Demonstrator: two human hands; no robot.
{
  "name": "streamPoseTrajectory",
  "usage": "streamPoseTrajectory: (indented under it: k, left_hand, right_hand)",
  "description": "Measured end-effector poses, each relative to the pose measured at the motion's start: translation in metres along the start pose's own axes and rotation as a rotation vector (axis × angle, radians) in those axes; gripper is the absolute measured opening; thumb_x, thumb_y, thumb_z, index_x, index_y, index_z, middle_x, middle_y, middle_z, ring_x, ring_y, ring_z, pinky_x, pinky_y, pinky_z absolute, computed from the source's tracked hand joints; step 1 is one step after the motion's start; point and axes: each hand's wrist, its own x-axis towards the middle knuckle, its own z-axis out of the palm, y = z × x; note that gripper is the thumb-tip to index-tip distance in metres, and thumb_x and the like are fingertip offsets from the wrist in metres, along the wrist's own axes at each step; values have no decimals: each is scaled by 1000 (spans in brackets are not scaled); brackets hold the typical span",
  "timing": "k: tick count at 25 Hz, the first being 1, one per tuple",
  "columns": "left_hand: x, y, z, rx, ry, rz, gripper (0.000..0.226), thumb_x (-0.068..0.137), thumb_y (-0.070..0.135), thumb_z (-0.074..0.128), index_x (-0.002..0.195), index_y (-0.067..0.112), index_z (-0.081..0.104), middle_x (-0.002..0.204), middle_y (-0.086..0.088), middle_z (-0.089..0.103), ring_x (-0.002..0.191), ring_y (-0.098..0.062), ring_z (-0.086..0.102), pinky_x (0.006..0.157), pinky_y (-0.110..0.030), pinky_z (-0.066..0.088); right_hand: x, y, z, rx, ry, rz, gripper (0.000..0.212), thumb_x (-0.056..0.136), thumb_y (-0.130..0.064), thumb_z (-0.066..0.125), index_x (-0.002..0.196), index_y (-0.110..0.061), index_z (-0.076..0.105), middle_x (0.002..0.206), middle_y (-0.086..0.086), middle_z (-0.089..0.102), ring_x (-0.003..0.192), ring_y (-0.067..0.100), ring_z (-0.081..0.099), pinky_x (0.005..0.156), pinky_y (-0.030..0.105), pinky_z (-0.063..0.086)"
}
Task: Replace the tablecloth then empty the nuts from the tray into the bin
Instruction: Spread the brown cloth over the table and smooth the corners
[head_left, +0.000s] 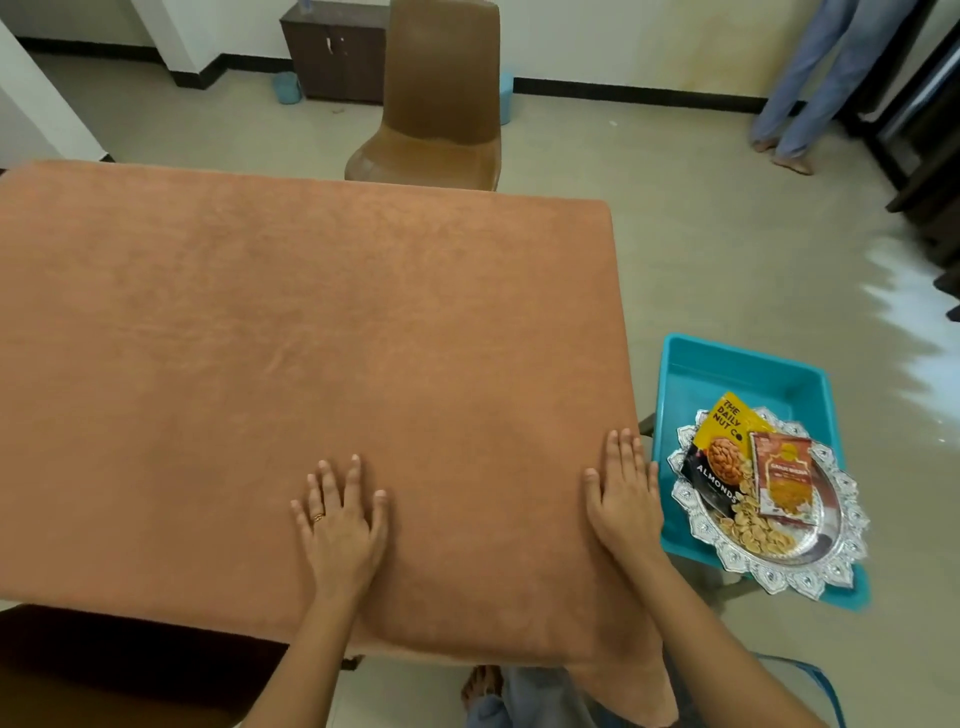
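**Cloth laid flat, tray waiting on the bin**

The tablecloth (311, 338) covers most of the tabletop and hangs over the far and right edges. Its near right corner droops below the table by the person's knee. It looks like soft, napped fabric, light and limp. It would probably bunch under a push rather than slide, so any last straightening is best done by pinching a hem or the hanging corner and pulling. A dark strip shows at the near left, and I cannot tell whether that is bare table.

The left hand (340, 525) lies palm down on the cloth with its fingers straight and fanned, a ring on one of them. The right hand (623, 499) lies flat the same way at the table's right edge, fingertips pointing away. Neither hand grips anything; both only press on the fabric, forearms reaching in from below.

The tray (810, 540) sits just right of the table, resting across the near part of the blue bin (737, 364) and jutting past its rim. It looks like stiff, shiny metal with a scalloped border. Loose nuts (753, 525) lie in it beside an almond packet (719, 452) and a smaller packet (784, 475). The nuts should slide readily when it tips, and the packets may slip with them. Holding the rim at opposite sides with both hands looks safest.
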Motion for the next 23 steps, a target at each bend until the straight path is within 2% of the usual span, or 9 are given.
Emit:
streamPoseTrajectory:
  k: [2, 4, 6, 10, 15, 20, 23]
  left_hand:
    - [0, 28, 2, -64, -1, 46, 74, 88, 62, 17, 150, 24, 26, 158, -13, 18, 146, -32, 12, 118, -50, 3]
    - [-1, 61, 14, -48, -51, 233, 70, 88, 62, 21, 151, 30, 22, 159, -8, 12, 147, -28, 8, 118, -47, -1]
    - [-2, 78, 26, -3, -66, 320, 68, 88, 63, 24, 150, 35, 20, 159, -6, 14, 147, -28, 10, 117, -48, -1]
    - [-8, 58, 28, 64, -60, 238, 72, 86, 68, 20, 150, 34, 22, 158, -8, 20, 146, -29, 14, 117, -48, 2]
    - [-61, 47, 22, 47, -25, 187, 73, 89, 64, 19, 151, 26, 21, 157, -12, 22, 145, -31, 16, 117, -50, 4]
    - [-111, 56, 27, 29, 2, 211, 71, 91, 60, 22, 149, 20, 29, 153, -15, 30, 143, -32, 25, 116, -50, 8]
    - [-130, 51, 28, 24, -3, 225, 69, 92, 60, 21, 149, 22, 29, 153, -14, 30, 143, -31, 24, 116, -49, 8]
  right_hand:
    - [17, -13, 0, 0, -1, -54, 73, 91, -49, 13, 153, -11, 9, 160, 8, 2, 148, 21, -5, 120, 40, -3]
    - [43, -30, 2, -14, -26, -169, 69, 94, -50, 19, 153, -16, 6, 160, 6, -3, 148, 21, -9, 120, 39, -5]
    - [66, -30, 4, -18, -47, -169, 68, 96, -53, 20, 153, -19, 5, 160, 6, -4, 148, 21, -9, 120, 39, -5]
    - [55, 3, 3, 89, -26, -2, 65, 99, -45, 19, 153, -11, 7, 161, 7, 2, 148, 21, -1, 121, 42, 5]
    - [-50, 34, 6, 367, -59, 74, 67, 99, -50, 25, 153, -19, 0, 161, 0, 0, 146, 21, 14, 110, 46, 30]
    - [-152, 43, 4, 544, -109, 170, 62, 101, -44, 25, 153, -14, 6, 155, 9, 27, 136, 29, 36, 106, 43, 35]
    - [-194, 48, 14, 629, -80, 213, 59, 99, -51, 18, 149, -20, 16, 136, 13, 51, 119, 33, 53, 93, 43, 45]
